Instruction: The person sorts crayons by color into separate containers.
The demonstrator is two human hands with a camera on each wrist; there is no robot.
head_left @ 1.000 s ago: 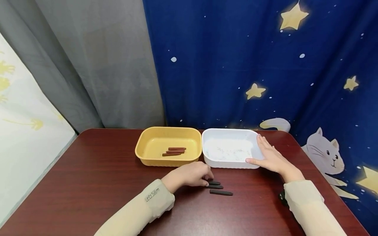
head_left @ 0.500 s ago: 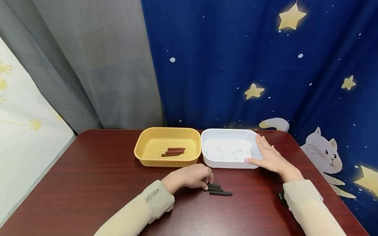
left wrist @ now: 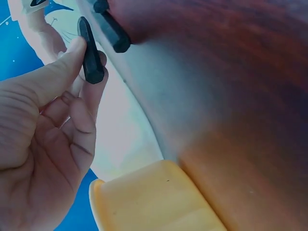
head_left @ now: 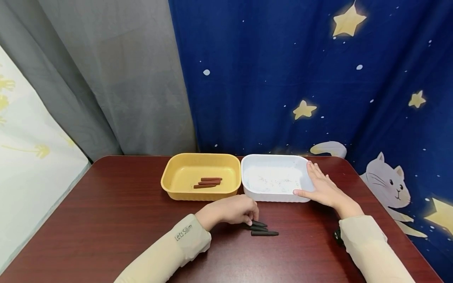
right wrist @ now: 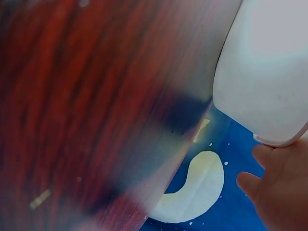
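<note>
My left hand [head_left: 231,210] pinches a black crayon [left wrist: 92,55] between thumb and fingers, just above the table in front of the two trays. Two more black crayons lie close by, the front black crayon [head_left: 264,233] in full sight and the other partly covered by the hand. At the right end of the white tray [head_left: 276,197], my right hand [head_left: 325,191] rests with fingers spread along the outer wall and thumb at the front rim. The right wrist view shows only some of its fingers beside the tray.
Left of the white tray, side by side with it, stands a yellow tray [head_left: 198,195] with three reddish-brown crayons [head_left: 210,182] inside. Dark specks mark the white tray's floor. A starry blue curtain [head_left: 247,78] hangs behind the table's back edge.
My left hand has shifted slightly right, and the crayon in its fingers now slants differently. The front black crayon lies almost as before. My right hand stays on the white tray.
</note>
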